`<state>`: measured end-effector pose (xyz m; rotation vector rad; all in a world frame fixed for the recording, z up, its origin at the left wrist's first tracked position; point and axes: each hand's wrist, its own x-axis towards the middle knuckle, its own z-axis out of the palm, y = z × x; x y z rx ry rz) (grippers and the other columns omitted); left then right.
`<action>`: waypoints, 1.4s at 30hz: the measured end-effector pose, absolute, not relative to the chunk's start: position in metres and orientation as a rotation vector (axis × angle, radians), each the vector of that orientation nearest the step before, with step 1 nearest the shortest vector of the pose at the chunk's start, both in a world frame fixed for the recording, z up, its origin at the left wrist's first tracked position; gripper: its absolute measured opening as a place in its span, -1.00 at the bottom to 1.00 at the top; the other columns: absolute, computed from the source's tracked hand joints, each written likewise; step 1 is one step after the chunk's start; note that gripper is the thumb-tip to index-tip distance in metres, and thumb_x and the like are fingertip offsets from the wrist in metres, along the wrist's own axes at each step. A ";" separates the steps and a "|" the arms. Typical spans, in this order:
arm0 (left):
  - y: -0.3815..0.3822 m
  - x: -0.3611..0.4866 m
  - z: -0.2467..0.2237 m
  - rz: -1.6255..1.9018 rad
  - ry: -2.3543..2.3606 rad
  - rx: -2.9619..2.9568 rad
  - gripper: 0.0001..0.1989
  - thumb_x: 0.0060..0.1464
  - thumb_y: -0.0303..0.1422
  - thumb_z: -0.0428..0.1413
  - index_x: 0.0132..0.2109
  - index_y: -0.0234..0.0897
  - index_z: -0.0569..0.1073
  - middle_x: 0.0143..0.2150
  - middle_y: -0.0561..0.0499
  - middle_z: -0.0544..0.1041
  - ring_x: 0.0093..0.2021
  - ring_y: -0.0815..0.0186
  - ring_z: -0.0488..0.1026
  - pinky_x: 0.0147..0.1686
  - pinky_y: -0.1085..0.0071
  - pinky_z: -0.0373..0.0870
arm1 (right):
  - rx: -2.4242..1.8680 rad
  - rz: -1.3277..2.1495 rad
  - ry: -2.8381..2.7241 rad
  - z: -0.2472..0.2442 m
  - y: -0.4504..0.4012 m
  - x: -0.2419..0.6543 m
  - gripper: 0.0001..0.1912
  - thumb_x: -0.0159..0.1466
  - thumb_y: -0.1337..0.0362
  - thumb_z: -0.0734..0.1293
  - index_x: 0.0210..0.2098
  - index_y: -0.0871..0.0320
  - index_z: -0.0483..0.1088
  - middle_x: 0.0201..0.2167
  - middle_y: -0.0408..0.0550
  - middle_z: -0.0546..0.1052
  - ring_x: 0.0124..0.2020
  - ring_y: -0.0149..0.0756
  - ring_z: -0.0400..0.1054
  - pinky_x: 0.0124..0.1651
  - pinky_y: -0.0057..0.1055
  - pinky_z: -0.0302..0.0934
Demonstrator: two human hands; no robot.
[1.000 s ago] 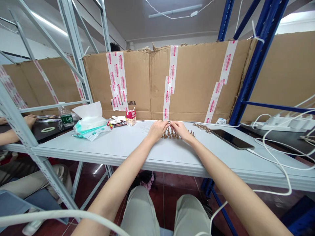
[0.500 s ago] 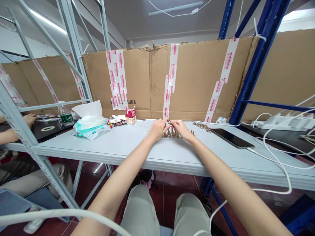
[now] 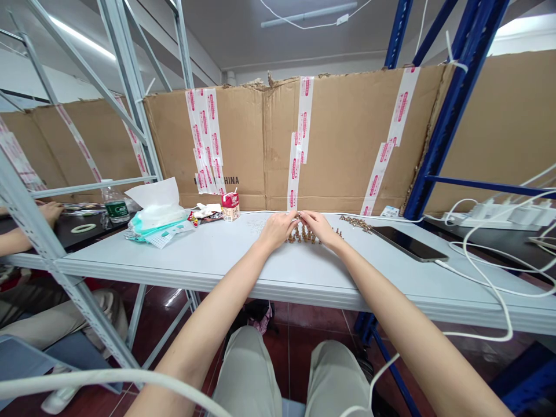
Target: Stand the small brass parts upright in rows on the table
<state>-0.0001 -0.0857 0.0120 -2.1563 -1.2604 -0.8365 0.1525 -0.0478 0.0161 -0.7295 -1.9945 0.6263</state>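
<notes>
My left hand [image 3: 278, 227] and my right hand [image 3: 319, 226] meet over the table, fingertips nearly touching. Between the pinched fingers is a small brass-coloured piece [image 3: 298, 216], too small to name; both hands are closed on it. Just below the hands, several small brass-coloured pieces [image 3: 305, 236] stand upright in rows, partly covered by my right hand. A loose pile of similar pieces [image 3: 357, 223] lies to the right. Left of my left hand, small clear bits [image 3: 255, 226] are scattered on the white tabletop [image 3: 226, 255].
A black phone [image 3: 409, 244] with a white cable lies on the right. To the left are a red drink carton [image 3: 230, 207], wrappers [image 3: 204, 214] and a pack of tissues [image 3: 158, 211]. A cardboard wall [image 3: 347, 145] stands behind. At far left is another person's hand [image 3: 51, 213].
Both hands stay in nearly the same place, with fingertips shifting slightly around the small piece. The view has moved a little.
</notes>
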 end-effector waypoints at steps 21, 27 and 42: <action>-0.088 -0.001 0.014 -0.923 -1.333 -2.236 -0.69 0.20 -0.25 -0.20 -0.35 -0.25 0.35 -0.47 0.03 0.44 -0.43 0.36 0.38 -0.41 0.49 0.16 | -0.755 0.575 -2.011 0.016 -0.052 0.154 -0.56 0.21 -0.07 0.02 -0.58 0.14 0.06 -0.63 -0.20 0.09 -0.55 -0.43 -0.05 -0.50 -0.47 -0.12; -0.088 0.001 0.013 -0.933 -1.310 -2.231 -0.78 0.12 -0.33 -0.09 -0.43 -0.25 0.35 -0.55 0.08 0.39 -0.50 0.39 0.32 -0.46 0.50 0.11 | -0.755 0.563 -2.030 0.014 -0.050 0.155 -0.56 0.21 -0.04 0.04 -0.61 0.15 0.07 -0.65 -0.21 0.11 -0.59 -0.46 -0.04 -0.51 -0.48 -0.10; -0.090 -0.003 0.014 -0.932 -1.328 -2.213 -0.71 0.18 -0.24 -0.13 -0.34 -0.25 0.41 -0.48 0.04 0.44 -0.45 0.37 0.34 -0.41 0.49 0.14 | -0.755 0.862 -1.942 0.028 -0.054 0.162 -0.69 0.04 0.09 0.30 -0.43 0.26 0.43 -0.59 -0.11 0.38 -0.62 -0.49 0.12 -0.61 -0.51 -0.01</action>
